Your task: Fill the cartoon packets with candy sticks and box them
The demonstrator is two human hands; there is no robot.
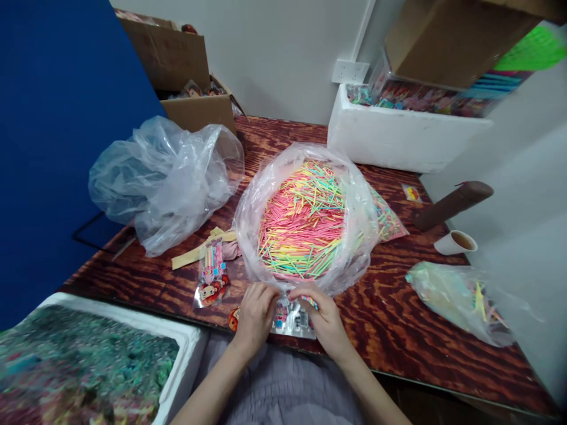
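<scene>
In front of me stands a clear plastic bag (354, 200), its mouth rolled wide open. It is full of thin coloured sticks (305, 218) in pink, yellow, green and blue. My left hand (256, 313) is closed on the edge of a small printed plastic packet (296, 320) at the table's front edge. My right hand (326, 319) pinches a small bundle of coloured sticks (309, 302) above the packet's right side. Part of the packet is hidden under my fingers. A cartoon-printed card (233, 319) shows beside my left hand.
Left of the bag lie a filled packet (212, 274) and a crumpled clear bag (177, 177). A foam box (188, 342) stands at lower left. To the right are a paper cup (455, 242), a brown cylinder (456, 205), and a plastic bag (456, 298). Another foam box (398, 136) stands behind.
</scene>
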